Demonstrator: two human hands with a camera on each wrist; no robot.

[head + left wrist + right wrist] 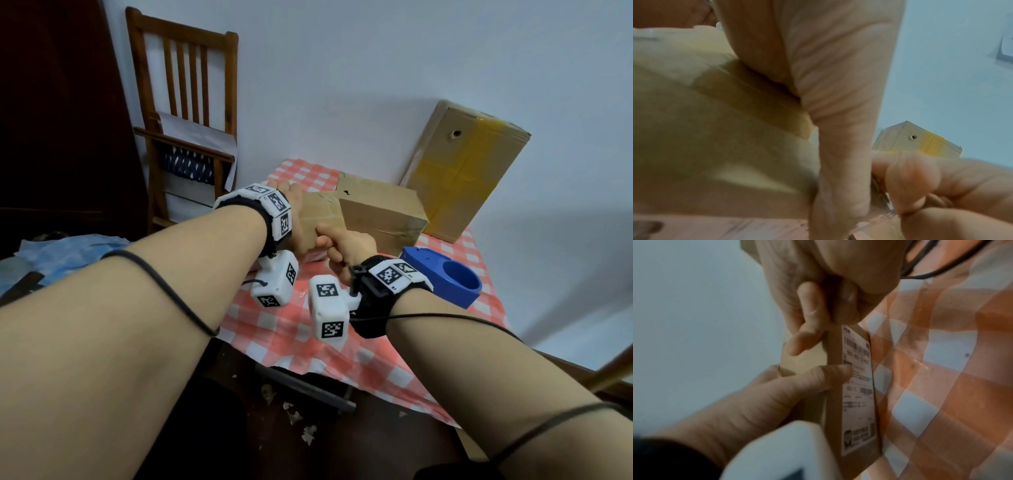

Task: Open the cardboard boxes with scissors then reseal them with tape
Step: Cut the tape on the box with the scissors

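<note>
A small cardboard box (318,214) stands on the red-checked tablecloth (291,335). My left hand (295,205) grips it from the left, with the thumb pressed on the face beside the white shipping label (857,386). My right hand (342,246) pinches the box's near edge between curled fingers (809,308) and thumb. In the left wrist view the box (715,146) shows a brown tape strip, with my left hand (838,81) against it and the right hand (931,186) at the corner. No scissors show.
A second brown box (380,212) lies just behind the held one. A large box (462,171) with yellow tape leans on the wall. A blue tape dispenser (445,274) sits right of my right wrist. A wooden chair (185,120) stands at the far left.
</note>
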